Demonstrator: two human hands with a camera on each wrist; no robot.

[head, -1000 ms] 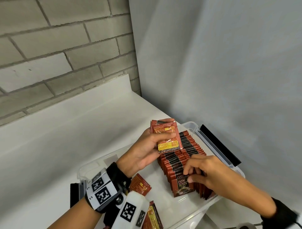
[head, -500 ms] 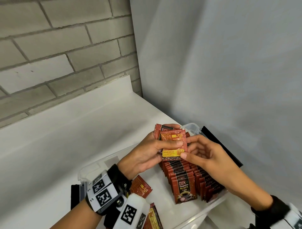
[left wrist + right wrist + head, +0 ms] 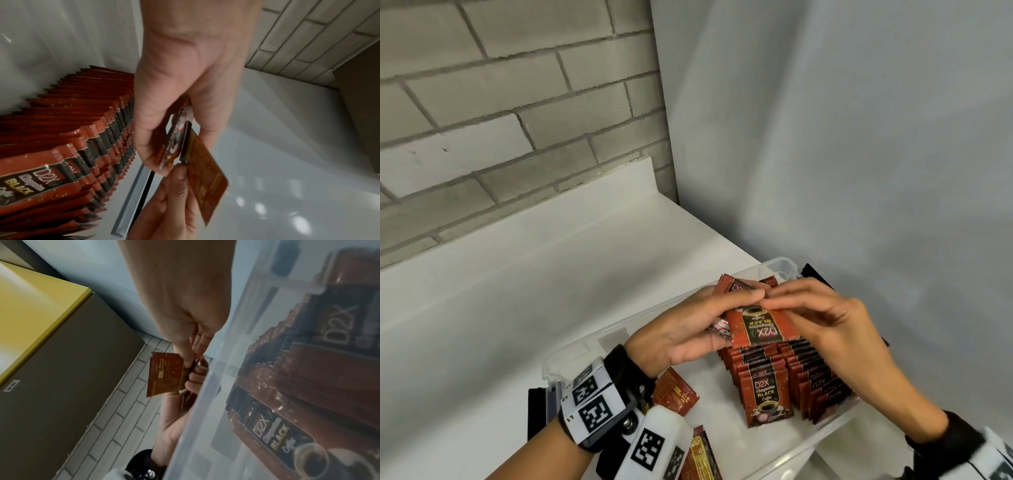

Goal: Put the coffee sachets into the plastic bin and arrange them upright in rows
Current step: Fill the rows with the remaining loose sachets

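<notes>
The sachet [image 3: 763, 327] hung upside down above the rows [image 3: 787, 370] in the plastic bin [image 3: 571, 356], pinched at its top edge by my right hand [image 3: 835, 329], while my left hand [image 3: 688, 329] clasped a small stack of further sachets [image 3: 732, 286] just behind it. With so light a pinch, I judged it might slip, or drop in inverted. A clumsy push could also have toppled the leaning front packets.
</notes>
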